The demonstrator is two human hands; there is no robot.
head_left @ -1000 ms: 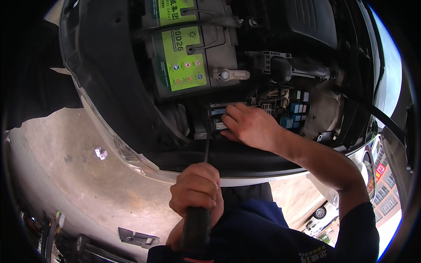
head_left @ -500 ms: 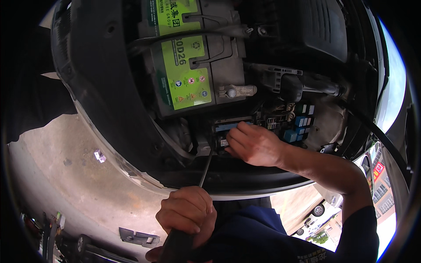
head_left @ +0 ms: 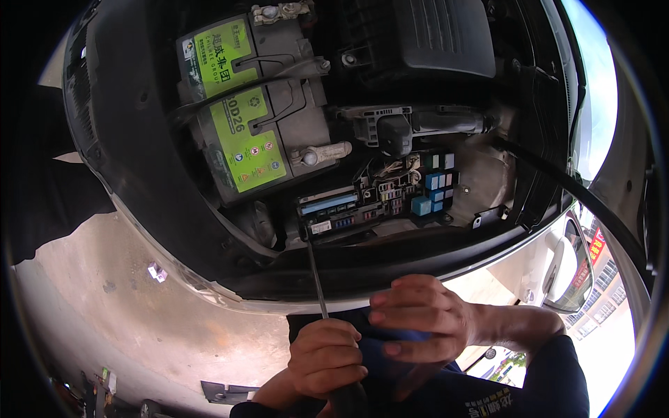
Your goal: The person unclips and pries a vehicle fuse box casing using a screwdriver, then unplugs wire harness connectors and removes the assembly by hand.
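The car (head_left: 160,174) is the biggest thing, and its front is open like a big tub full of parts. In it sits a large black box (head_left: 449,42) with ridges on top; it is closed, so I can't see inside. To the left of that is the battery (head_left: 300,115), grey with a bright green label (head_left: 247,157). Two metal clamps (head_left: 320,154) sit on the battery, one at its far end and one at its near end. Below the battery in the view is the fuse box (head_left: 341,235). It is open, with lots of little parts inside.

The left hand (head_left: 327,359) is curled tight around the dark handle (head_left: 346,398) of a thin metal tool (head_left: 318,282). The right hand (head_left: 442,322) is up in the air just beside it, with its fingers spread apart. The tool goes up over the car's edge, and its tip is at the left end of the fuse box; I can't tell if they touch.

Inside the fuse box, a long blue strip (head_left: 327,203) lies along the left part. Blue blocks (head_left: 421,205) stand close together at the right end. A white block (head_left: 321,228) is in the near left corner, by the tool's tip. The smallest things are coloured fuses (head_left: 345,223), in a row to the right of the white block
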